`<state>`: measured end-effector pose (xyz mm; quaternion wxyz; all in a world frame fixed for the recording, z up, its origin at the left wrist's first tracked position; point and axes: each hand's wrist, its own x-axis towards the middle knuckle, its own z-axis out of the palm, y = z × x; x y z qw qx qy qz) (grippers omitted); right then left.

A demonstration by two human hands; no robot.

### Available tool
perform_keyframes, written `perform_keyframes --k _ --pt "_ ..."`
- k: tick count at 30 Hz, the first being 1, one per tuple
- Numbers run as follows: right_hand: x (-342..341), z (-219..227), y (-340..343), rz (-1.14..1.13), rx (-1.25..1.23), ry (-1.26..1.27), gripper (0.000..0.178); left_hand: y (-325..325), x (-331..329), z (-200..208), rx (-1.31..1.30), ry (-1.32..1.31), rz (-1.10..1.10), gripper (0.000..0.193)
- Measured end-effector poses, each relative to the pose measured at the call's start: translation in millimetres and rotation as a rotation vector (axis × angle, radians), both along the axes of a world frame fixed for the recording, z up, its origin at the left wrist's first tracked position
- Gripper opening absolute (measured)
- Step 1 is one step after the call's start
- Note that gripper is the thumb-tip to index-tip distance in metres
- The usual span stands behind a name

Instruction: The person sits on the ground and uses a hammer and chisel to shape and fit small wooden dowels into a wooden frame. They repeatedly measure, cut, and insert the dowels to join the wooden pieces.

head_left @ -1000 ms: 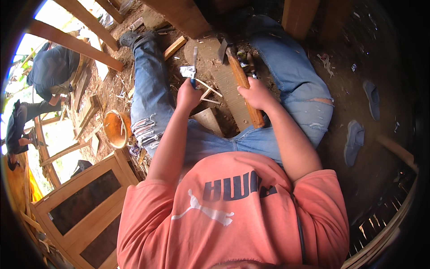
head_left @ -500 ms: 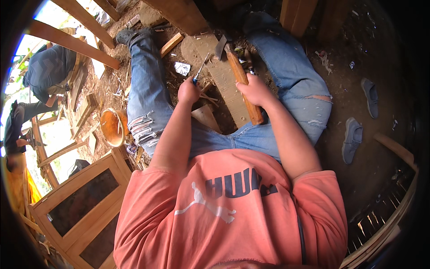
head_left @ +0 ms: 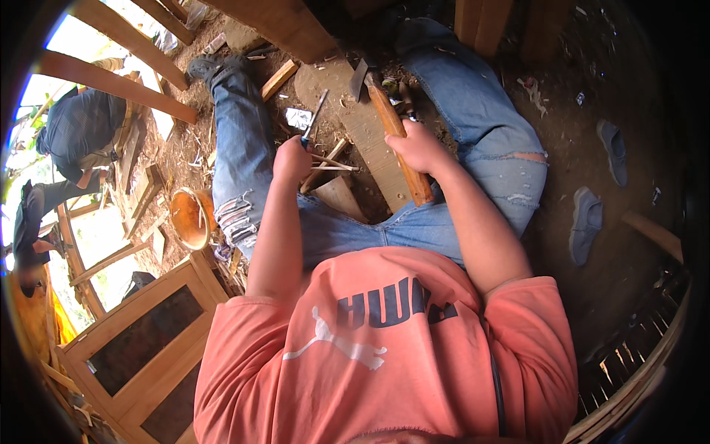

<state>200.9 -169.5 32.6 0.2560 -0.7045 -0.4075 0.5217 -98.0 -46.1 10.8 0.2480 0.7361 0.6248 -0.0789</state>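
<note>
My left hand (head_left: 293, 157) is closed round the blue handle of a tool with a long, narrow metal blade (head_left: 316, 115); whether it is a chisel or a screwdriver I cannot tell. The blade points away from me, over the ground between my legs. My right hand (head_left: 420, 146) grips the wooden handle of an adze (head_left: 384, 107). Its dark flat metal head lies at the far end, above a long board (head_left: 373, 144), and its thick butt reaches back near my lap. The two tools are apart. A wooden block (head_left: 340, 196) lies by my lap, with thin sticks (head_left: 325, 161) beside it.
Wooden beams (head_left: 122, 87) cross the far left, where another person (head_left: 85, 129) bends over. A bucket (head_left: 192, 218) stands beside my left knee, above a panelled wooden frame (head_left: 140, 337). Grey shoes (head_left: 586, 222) lie at the right. Wood scraps litter the ground.
My left hand has moved left and slightly nearer, taking the blue-handled tool away from the adze. My right hand keeps its grip with little movement.
</note>
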Motion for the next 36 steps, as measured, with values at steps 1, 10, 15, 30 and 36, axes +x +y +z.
perform_keyframes --k 1,10,15,30,36 --pt "1.0 2.5 1.4 -0.016 0.006 0.033 0.051 -0.3 -0.2 17.9 -0.015 -0.017 0.021 0.016" --pt "6.9 22.7 -0.2 -0.263 0.132 0.471 0.030 -0.5 26.1 54.2 0.082 -0.352 0.231 0.026" --pt "12.2 38.4 -4.1 -0.326 0.177 0.459 0.034 12.9 46.6 24.2 0.161 -0.266 0.186 0.025" --pt "-26.6 29.5 -15.2 -0.107 0.031 0.105 0.024 26.0 42.6 2.9 0.186 -0.241 0.027 0.027" --pt "-37.9 26.7 -14.1 -0.088 0.064 0.016 0.023 28.1 41.1 1.5 0.168 -0.271 0.056 0.025"
